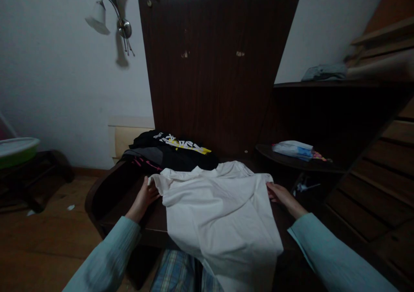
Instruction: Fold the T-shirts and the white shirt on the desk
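Head view: a white shirt (221,214) is lying across the counter (118,212), its lower part hanging over the near edge. The left fingers (152,190) are pinching one upper corner and the right fingers (275,190) the opposite one, both closed on cloth, apparently because this is spreading the shirt's width. Dark clothes (176,157) are resting behind it, perhaps because the shirt is needing the front.

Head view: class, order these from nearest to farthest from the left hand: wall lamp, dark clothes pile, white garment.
1. White garment: pinched in the left hand.
2. Dark clothes pile: ahead, slightly right.
3. Wall lamp: farthest, high on the wall, leftward.
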`<state>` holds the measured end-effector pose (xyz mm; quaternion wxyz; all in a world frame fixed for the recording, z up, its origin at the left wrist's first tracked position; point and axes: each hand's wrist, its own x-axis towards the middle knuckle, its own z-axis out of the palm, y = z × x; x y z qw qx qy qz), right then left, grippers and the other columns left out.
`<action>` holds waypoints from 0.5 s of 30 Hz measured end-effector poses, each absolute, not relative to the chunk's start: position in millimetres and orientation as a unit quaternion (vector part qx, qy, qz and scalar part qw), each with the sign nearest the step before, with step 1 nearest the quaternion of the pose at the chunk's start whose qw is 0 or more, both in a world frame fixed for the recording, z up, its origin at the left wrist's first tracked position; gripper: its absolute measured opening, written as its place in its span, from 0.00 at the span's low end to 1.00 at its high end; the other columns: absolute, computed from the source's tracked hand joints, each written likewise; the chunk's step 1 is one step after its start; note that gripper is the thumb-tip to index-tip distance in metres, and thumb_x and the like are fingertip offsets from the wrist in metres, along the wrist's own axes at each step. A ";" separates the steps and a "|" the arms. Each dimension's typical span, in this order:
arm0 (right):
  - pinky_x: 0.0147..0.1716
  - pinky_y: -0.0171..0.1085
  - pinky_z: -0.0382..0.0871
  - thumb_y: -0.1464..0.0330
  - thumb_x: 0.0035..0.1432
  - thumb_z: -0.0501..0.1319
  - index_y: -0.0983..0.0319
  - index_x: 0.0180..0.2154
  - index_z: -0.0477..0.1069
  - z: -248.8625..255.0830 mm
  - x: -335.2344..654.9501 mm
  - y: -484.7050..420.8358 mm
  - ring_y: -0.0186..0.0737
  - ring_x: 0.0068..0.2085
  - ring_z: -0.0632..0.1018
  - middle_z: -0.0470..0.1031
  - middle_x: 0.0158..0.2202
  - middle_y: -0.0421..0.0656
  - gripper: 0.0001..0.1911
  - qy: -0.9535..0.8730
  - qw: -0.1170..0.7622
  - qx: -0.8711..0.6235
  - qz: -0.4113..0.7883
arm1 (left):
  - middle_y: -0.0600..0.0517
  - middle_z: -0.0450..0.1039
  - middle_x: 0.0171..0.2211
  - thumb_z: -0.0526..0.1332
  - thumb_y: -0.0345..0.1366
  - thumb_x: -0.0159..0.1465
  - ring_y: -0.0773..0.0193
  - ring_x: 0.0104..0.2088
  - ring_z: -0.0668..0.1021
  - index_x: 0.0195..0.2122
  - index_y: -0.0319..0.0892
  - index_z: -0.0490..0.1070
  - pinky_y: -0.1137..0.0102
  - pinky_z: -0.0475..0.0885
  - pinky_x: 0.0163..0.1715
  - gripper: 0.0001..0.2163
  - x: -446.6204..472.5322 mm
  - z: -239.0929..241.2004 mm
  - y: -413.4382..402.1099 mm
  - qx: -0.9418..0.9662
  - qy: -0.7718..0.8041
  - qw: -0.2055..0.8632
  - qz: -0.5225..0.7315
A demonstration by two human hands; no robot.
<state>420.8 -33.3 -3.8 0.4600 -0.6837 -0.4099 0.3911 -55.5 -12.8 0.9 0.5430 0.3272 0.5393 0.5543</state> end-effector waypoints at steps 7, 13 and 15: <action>0.21 0.32 0.57 0.49 0.39 0.58 0.61 0.15 0.62 -23.2 421.1 -85.5 0.32 0.20 0.66 0.64 0.15 0.37 0.22 -0.582 0.298 -0.701 0.285 | 0.44 0.73 0.39 0.55 0.59 0.47 0.51 0.43 0.72 0.36 0.38 0.72 0.62 0.65 0.45 0.28 -48.4 -22.8 -62.8 0.648 0.612 0.262 0.370; 0.30 0.37 0.64 0.57 0.36 0.61 0.62 0.22 0.68 -16.7 397.9 -91.9 0.41 0.29 0.72 0.72 0.23 0.40 0.15 -0.543 0.386 -0.650 0.365 | 0.44 0.72 0.38 0.59 0.47 0.48 0.51 0.43 0.71 0.35 0.38 0.72 0.62 0.64 0.44 0.19 -14.7 -27.1 -66.4 0.708 0.580 0.198 0.351; 0.34 0.38 0.66 0.60 0.38 0.61 0.62 0.28 0.70 -18.1 391.5 -92.4 0.43 0.33 0.74 0.75 0.27 0.41 0.14 -0.483 0.442 -0.630 0.417 | 0.45 0.73 0.38 0.58 0.46 0.50 0.53 0.41 0.72 0.36 0.39 0.70 0.63 0.65 0.43 0.17 -6.5 -25.7 -67.4 0.682 0.553 0.264 0.399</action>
